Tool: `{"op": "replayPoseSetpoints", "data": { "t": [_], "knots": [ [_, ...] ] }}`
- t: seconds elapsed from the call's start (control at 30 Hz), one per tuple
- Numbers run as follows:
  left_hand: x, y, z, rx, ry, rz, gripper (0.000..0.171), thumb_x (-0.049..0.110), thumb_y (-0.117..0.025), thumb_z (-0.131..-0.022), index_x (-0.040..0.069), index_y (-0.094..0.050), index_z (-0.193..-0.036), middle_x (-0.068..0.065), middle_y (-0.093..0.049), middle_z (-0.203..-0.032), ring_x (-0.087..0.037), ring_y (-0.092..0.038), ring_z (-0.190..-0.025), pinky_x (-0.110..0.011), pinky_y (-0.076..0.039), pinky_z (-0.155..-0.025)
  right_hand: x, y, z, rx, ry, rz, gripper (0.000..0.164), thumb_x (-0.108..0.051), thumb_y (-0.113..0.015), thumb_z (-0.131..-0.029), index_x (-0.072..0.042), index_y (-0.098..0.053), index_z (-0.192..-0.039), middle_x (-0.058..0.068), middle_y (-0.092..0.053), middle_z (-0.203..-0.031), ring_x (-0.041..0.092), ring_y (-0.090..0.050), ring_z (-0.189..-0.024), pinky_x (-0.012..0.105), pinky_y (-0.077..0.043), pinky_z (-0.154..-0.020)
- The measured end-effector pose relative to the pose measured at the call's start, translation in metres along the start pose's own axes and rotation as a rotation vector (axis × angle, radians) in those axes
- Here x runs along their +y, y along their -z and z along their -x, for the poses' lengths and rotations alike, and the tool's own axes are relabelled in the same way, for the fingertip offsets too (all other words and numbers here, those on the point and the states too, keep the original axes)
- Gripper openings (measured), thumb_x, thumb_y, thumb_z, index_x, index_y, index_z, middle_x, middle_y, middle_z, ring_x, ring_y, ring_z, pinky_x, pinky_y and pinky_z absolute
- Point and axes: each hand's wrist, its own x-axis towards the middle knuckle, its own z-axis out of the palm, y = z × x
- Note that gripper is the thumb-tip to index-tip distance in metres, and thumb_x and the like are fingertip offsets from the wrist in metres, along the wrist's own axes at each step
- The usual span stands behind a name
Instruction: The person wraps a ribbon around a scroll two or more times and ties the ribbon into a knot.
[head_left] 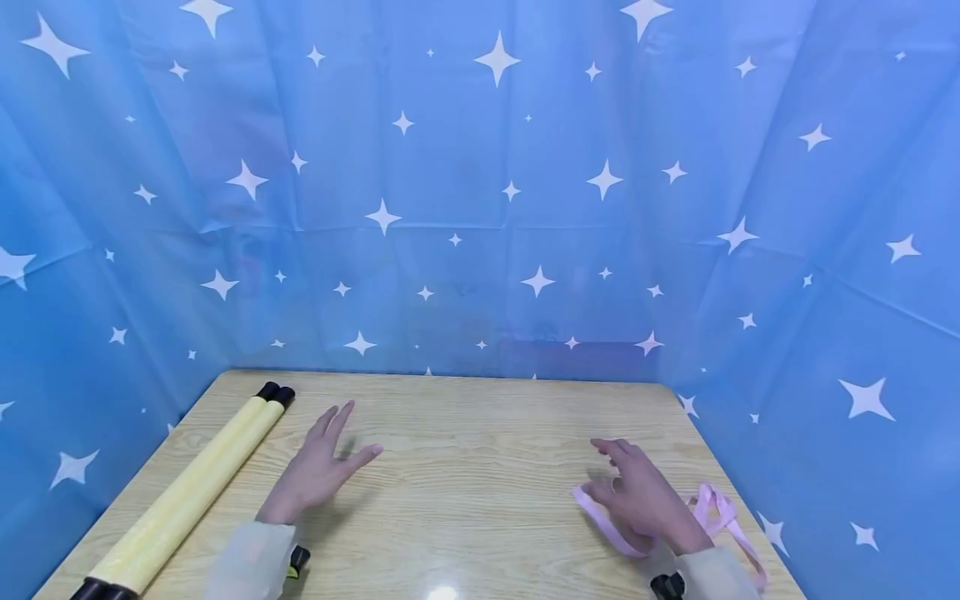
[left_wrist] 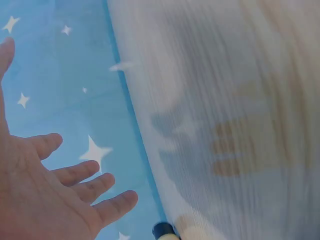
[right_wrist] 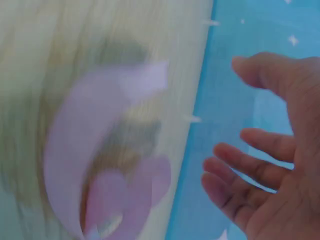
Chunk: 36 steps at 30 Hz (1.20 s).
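My left hand (head_left: 311,473) hovers over the left part of the table with thumb and fingers spread, holding nothing. To its left lies a rolled scroll (head_left: 195,487), two pale yellow rolls side by side with black end knobs. One dark knob (left_wrist: 163,230) peeks in at the bottom of the left wrist view. On the right, my right hand (head_left: 643,496) is raised above a pink ribbon (head_left: 606,525) with its fingers loosely bent and nothing in them. In the right wrist view the ribbon (right_wrist: 70,145) curls on the table, apart from the fingers; the head view hides its middle behind the hand.
A light wood-grain table (head_left: 465,467) spans the space between the hands. Blue curtains (head_left: 450,167) with white stars hang along its back and both sides. Each wrist carries a small black device under a pale sleeve (head_left: 251,562).
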Motion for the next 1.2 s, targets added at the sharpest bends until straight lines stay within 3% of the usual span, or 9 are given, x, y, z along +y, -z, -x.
{"op": "replayPoseSetpoints", "data": {
  "t": [0.13,0.3,0.47,0.63,0.77,0.87,1.0,1.2],
  "knots": [
    [0.011,-0.010,0.003,-0.008,-0.007,0.056,0.100,0.079,-0.051,-0.091,0.029,-0.007,-0.166,-0.023,-0.006,-0.171,-0.055,-0.027,-0.149,-0.077,-0.034,-0.108,-0.008,-0.008,0.003,-0.066,-0.060,-0.046,0.066,-0.033,-0.081,-0.088,-0.002,-0.057,-0.141,0.015,-0.067,-0.121,0.018,-0.064,-0.090,0.033,-0.054,-0.073],
    [0.023,-0.022,0.010,-0.026,-0.035,0.133,0.096,0.072,-0.057,-0.093,0.026,-0.014,-0.166,-0.022,-0.016,-0.169,-0.052,-0.033,-0.148,-0.074,-0.032,-0.112,-0.013,-0.016,0.008,-0.119,-0.141,-0.006,0.065,-0.037,-0.085,-0.083,0.002,-0.063,-0.131,0.003,-0.068,-0.095,0.010,-0.058,-0.076,0.032,-0.051,-0.069],
    [0.033,-0.033,0.017,-0.015,-0.052,0.182,0.092,0.067,-0.061,-0.093,0.024,-0.021,-0.164,-0.019,-0.029,-0.165,-0.046,-0.044,-0.142,-0.070,-0.036,-0.113,-0.014,-0.025,0.013,-0.102,-0.188,0.038,0.033,-0.032,-0.086,-0.081,-0.010,-0.069,-0.097,-0.004,-0.055,-0.076,0.012,-0.047,-0.066,0.027,-0.040,-0.061],
    [0.041,-0.043,0.024,-0.025,-0.043,0.218,0.090,0.065,-0.064,-0.093,0.023,-0.027,-0.163,-0.018,-0.034,-0.163,-0.046,-0.042,-0.144,-0.071,-0.035,-0.113,-0.012,-0.030,0.017,-0.114,-0.138,0.017,0.018,-0.024,-0.079,-0.087,-0.018,-0.064,-0.079,-0.007,-0.056,-0.073,0.009,-0.047,-0.072,0.025,-0.041,-0.064],
    [0.046,-0.051,0.026,-0.053,-0.041,0.248,0.085,0.061,-0.066,-0.093,0.024,-0.030,-0.162,-0.018,-0.037,-0.161,-0.044,-0.041,-0.146,-0.070,-0.036,-0.113,-0.010,-0.032,0.019,-0.134,-0.067,0.010,0.019,-0.020,-0.073,-0.091,-0.022,-0.064,-0.074,-0.012,-0.055,-0.066,0.005,-0.045,-0.068,0.032,-0.045,-0.083],
    [0.049,-0.056,0.027,-0.064,-0.060,0.264,0.082,0.058,-0.067,-0.094,0.024,-0.033,-0.161,-0.016,-0.043,-0.157,-0.040,-0.045,-0.143,-0.067,-0.039,-0.112,-0.009,-0.032,0.017,-0.126,-0.015,-0.021,0.018,-0.016,-0.070,-0.091,-0.021,-0.063,-0.075,-0.013,-0.054,-0.064,0.001,-0.045,-0.060,0.029,-0.045,-0.079],
    [0.054,-0.061,0.028,-0.078,-0.115,0.283,0.081,0.057,-0.066,-0.095,0.020,-0.034,-0.160,-0.017,-0.048,-0.152,-0.040,-0.047,-0.141,-0.066,-0.042,-0.110,-0.010,-0.033,0.013,-0.088,0.067,-0.093,0.016,-0.011,-0.071,-0.091,-0.017,-0.063,-0.079,-0.012,-0.054,-0.065,-0.002,-0.044,-0.056,0.019,-0.039,-0.055],
    [0.067,-0.067,0.027,-0.112,-0.234,0.313,0.076,0.046,-0.065,-0.099,0.009,-0.035,-0.158,-0.020,-0.051,-0.147,-0.041,-0.051,-0.136,-0.060,-0.046,-0.107,-0.022,-0.030,0.005,-0.042,0.145,-0.148,0.014,-0.015,-0.074,-0.092,-0.019,-0.065,-0.083,-0.014,-0.057,-0.067,-0.005,-0.046,-0.059,0.018,-0.042,-0.054]
  ]
}}
